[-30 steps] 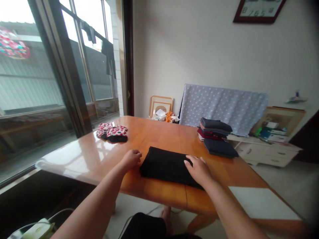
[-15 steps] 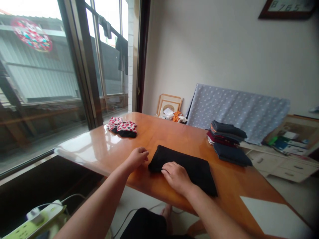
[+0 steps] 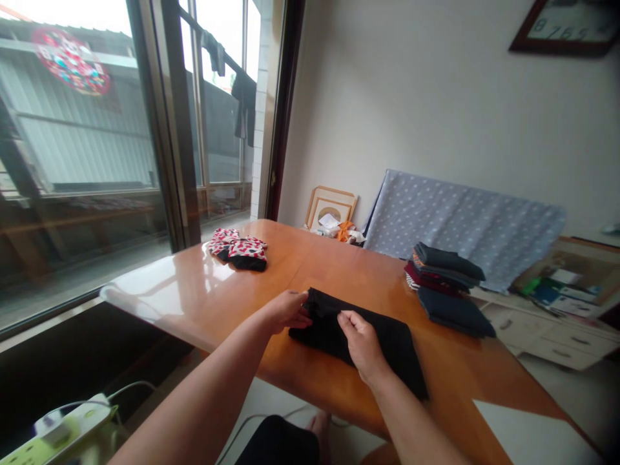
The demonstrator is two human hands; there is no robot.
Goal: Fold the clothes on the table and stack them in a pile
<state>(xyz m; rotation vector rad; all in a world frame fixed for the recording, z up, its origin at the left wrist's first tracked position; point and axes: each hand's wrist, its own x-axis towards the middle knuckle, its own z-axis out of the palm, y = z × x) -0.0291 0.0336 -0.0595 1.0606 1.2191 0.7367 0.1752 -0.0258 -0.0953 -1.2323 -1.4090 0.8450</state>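
A folded black garment [image 3: 387, 339] lies near the front edge of the wooden table [image 3: 295, 258]; its exact kind does not show. At its left end, my left hand [image 3: 289, 311] pinches the upper corner of the cloth. My right hand [image 3: 361, 342] is over the middle of the garment, thumb and forefinger closed on a bit of the top layer. Between the two hands the fabric is lifted slightly and wrinkled.
Farther left on the table lie patterned red, white and black cloth items [image 3: 239, 248]. A stack of folded clothes [image 3: 448, 278] stands at the right. A white sheet [image 3: 530, 433] covers the near right corner. A power strip [image 3: 72, 429] is at lower left.
My left hand has moved right onto the garment's corner and taken hold of it. My right hand, flat on the cloth before, now pinches and raises the top layer.
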